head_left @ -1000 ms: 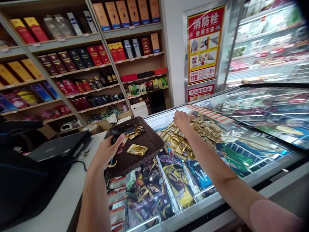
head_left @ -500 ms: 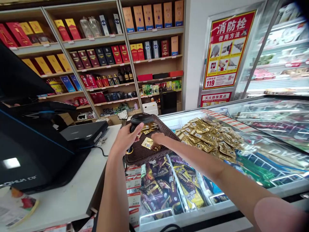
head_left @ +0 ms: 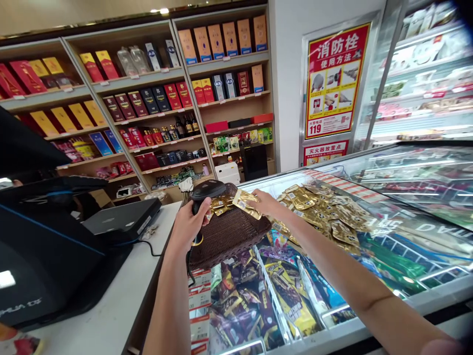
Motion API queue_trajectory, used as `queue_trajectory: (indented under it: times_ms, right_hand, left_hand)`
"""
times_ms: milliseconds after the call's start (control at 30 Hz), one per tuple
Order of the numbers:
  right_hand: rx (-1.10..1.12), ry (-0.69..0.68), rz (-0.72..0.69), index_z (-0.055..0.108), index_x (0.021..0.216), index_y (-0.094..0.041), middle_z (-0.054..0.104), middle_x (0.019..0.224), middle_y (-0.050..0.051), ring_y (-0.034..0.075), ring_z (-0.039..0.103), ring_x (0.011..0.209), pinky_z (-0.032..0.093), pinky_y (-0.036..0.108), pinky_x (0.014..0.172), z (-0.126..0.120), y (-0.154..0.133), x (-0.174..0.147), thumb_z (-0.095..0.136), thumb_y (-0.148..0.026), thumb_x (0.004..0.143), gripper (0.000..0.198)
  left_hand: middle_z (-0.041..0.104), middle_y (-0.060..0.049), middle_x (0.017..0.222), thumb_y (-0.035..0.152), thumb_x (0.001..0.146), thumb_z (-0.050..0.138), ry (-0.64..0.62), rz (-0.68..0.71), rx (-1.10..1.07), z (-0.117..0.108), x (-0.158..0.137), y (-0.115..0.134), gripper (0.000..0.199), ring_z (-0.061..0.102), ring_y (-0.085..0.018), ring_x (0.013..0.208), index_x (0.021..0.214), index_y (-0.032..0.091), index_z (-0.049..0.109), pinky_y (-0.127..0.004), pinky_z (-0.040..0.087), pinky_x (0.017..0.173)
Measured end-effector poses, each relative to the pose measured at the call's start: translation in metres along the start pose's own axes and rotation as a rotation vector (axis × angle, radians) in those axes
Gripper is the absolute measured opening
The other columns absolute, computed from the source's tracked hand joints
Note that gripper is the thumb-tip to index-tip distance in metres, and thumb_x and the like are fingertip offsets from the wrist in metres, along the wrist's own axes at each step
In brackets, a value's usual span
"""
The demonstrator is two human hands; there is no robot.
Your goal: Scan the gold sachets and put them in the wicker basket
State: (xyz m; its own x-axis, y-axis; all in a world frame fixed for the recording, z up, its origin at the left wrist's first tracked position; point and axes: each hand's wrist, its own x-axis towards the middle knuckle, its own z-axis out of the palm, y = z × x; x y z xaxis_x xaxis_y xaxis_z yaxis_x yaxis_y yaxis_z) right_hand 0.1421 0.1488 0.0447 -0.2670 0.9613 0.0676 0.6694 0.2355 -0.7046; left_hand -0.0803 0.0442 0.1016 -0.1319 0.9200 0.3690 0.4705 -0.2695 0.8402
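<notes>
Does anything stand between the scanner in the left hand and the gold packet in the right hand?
Nothing visible blocks the gap between the scanner in the left hand and the gold packet in the right hand. Other gold packets show between them in the picture but appear to lie lower, in the brown basket.

Scanner handle: hiding partly inside left hand
Dark machine: running off left edge
Shelf tags: blurring

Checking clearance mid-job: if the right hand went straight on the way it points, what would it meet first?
Past its gold packet, the right hand would probably meet the black scanner in the left hand; depth is unclear, and packets in the basket lie near that line.
</notes>
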Motion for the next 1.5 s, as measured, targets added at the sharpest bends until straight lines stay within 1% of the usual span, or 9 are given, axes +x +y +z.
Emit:
queue_trajectory:
  times_ms: [133, 267, 400, 500, 600, 867, 1067, 1333, 1500]
  right_hand:
    - [0.108, 0.064, 0.029, 0.054, 0.114, -0.019, 0.065, 0.109, 0.009, 0.017, 0.063, 0.081, 0.043, 0.02, 0.052, -0.041, 0.023, -0.009, 0.045, -0.041, 0.095, 0.03]
    - [0.164, 0.127, 0.023, 0.054, 0.117, -0.02, 0.064, 0.109, 0.009, 0.018, 0.061, 0.081, 0.042, 0.021, 0.056, -0.055, 0.03, -0.011, 0.048, -0.042, 0.093, 0.033]
    - [0.2, 0.163, 0.003, 0.056, 0.117, -0.021, 0.065, 0.11, 0.008, 0.019, 0.06, 0.085, 0.041, 0.023, 0.061, -0.058, 0.027, -0.012, 0.05, -0.041, 0.093, 0.032]
    - [0.218, 0.171, -0.003, 0.056, 0.115, -0.021, 0.065, 0.109, 0.008, 0.02, 0.061, 0.086, 0.041, 0.023, 0.061, -0.061, 0.025, -0.014, 0.05, -0.041, 0.093, 0.031]
    - [0.221, 0.168, -0.005, 0.056, 0.115, -0.021, 0.064, 0.114, 0.01, 0.02, 0.061, 0.089, 0.042, 0.024, 0.063, -0.064, 0.024, -0.016, 0.05, -0.041, 0.093, 0.031]
    - [0.187, 0.159, 0.014, 0.052, 0.119, -0.022, 0.061, 0.117, 0.011, 0.021, 0.061, 0.089, 0.042, 0.025, 0.064, -0.067, 0.022, -0.018, 0.047, -0.043, 0.095, 0.033]
    - [0.156, 0.164, 0.036, 0.053, 0.118, -0.021, 0.063, 0.114, 0.011, 0.021, 0.06, 0.088, 0.04, 0.025, 0.064, -0.071, 0.019, -0.019, 0.049, -0.042, 0.095, 0.031]
    - [0.118, 0.19, 0.042, 0.055, 0.117, -0.02, 0.065, 0.111, 0.009, 0.019, 0.061, 0.084, 0.04, 0.023, 0.062, -0.073, 0.022, -0.018, 0.047, -0.041, 0.095, 0.031]
    - [0.054, 0.202, 0.054, 0.055, 0.116, -0.02, 0.065, 0.114, 0.01, 0.02, 0.062, 0.092, 0.042, 0.023, 0.067, -0.077, 0.022, -0.017, 0.047, -0.039, 0.096, 0.029]
  left_hand:
    - [0.058, -0.001, 0.064, 0.065, 0.077, 0.059, 0.014, -0.02, -0.032, 0.013, 0.002, 0.002, 0.051, 0.049, -0.009, 0.05, 0.075, 0.015, 0.058, -0.021, 0.036, 0.048]
    - [0.057, 0.0, 0.063, 0.064, 0.079, 0.058, -0.039, -0.036, -0.014, 0.025, -0.002, 0.008, 0.049, 0.047, -0.009, 0.05, 0.074, 0.015, 0.057, -0.021, 0.037, 0.049]
    - [0.057, 0.0, 0.061, 0.064, 0.08, 0.056, -0.111, -0.025, 0.037, 0.032, -0.006, 0.013, 0.048, 0.048, -0.011, 0.052, 0.07, 0.017, 0.057, -0.022, 0.038, 0.052]
    - [0.056, 0.0, 0.057, 0.064, 0.08, 0.055, -0.129, -0.009, 0.085, 0.034, -0.007, 0.015, 0.048, 0.049, -0.013, 0.053, 0.069, 0.017, 0.058, -0.023, 0.04, 0.053]
    - [0.058, -0.001, 0.06, 0.064, 0.08, 0.055, -0.146, -0.001, 0.103, 0.034, -0.005, 0.014, 0.047, 0.051, -0.013, 0.054, 0.07, 0.018, 0.06, -0.024, 0.041, 0.053]
    - [0.054, -0.001, 0.052, 0.066, 0.079, 0.051, -0.097, -0.014, 0.164, 0.042, -0.01, 0.018, 0.049, 0.049, -0.014, 0.052, 0.063, 0.019, 0.057, -0.024, 0.037, 0.051]
    - [0.055, 0.0, 0.054, 0.066, 0.079, 0.052, -0.12, -0.023, 0.152, 0.042, -0.012, 0.021, 0.049, 0.048, -0.014, 0.054, 0.068, 0.019, 0.058, -0.024, 0.037, 0.054]
    - [0.059, -0.002, 0.061, 0.065, 0.076, 0.058, -0.161, -0.04, 0.091, 0.042, -0.008, 0.013, 0.049, 0.052, -0.014, 0.052, 0.074, 0.017, 0.06, -0.024, 0.04, 0.05]
    - [0.06, -0.003, 0.061, 0.068, 0.076, 0.056, -0.192, -0.052, 0.137, 0.04, -0.006, 0.015, 0.052, 0.053, -0.014, 0.052, 0.074, 0.016, 0.061, -0.024, 0.042, 0.05]
